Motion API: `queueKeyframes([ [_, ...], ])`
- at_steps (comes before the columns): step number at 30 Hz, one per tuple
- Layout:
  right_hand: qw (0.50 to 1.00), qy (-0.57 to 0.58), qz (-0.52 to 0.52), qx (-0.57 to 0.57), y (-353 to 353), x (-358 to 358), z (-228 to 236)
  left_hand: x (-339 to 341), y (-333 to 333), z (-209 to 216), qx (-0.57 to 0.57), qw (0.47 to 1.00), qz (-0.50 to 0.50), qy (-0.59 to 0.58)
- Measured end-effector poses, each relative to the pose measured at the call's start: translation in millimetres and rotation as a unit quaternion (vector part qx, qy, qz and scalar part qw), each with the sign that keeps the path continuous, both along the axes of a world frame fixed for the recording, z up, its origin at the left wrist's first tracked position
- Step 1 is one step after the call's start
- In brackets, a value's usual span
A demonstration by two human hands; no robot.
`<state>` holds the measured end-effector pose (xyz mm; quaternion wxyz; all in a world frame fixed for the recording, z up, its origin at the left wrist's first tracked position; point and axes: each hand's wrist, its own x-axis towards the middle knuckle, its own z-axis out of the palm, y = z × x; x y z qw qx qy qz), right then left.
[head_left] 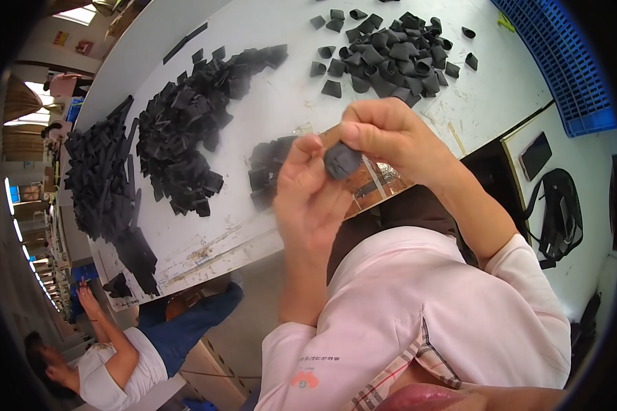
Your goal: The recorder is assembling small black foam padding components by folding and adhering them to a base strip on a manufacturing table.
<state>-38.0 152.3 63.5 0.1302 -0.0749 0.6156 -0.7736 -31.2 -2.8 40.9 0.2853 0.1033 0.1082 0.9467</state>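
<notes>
Between my two hands, over the table's near edge, is a small dark grey curled piece (343,162) of sheet material, bent round into a short loop. My right hand (397,137) pinches its upper edge between thumb and fingers. From the other side my left hand (308,188) closes on it with bent fingers, partly hidden behind the piece. Beyond my hands lies a heap of similar curled pieces (391,55). Just left of my left hand is a small stack of flat black pieces (267,164), partly covered by that hand.
Farther left on the white table (274,89) are a big pile of flat black pieces (185,130) and a pile of long black strips (103,171). A blue plastic basket (569,68) stands at right, near a phone (535,156) and black bag (559,212). Another person (116,356) sits at lower left.
</notes>
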Motion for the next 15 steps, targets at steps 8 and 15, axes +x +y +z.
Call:
queueKeyframes([
  [8,0.991,-0.097,0.044,-0.083,10.5,-8.8,-29.6,-7.3,8.9,-36.0,-0.108,0.992,0.045,-0.041],
  [15,0.99,-0.042,0.04,-0.131,7.5,-16.0,-50.2,-3.3,19.1,-27.6,-0.265,0.952,0.156,-0.006],
])
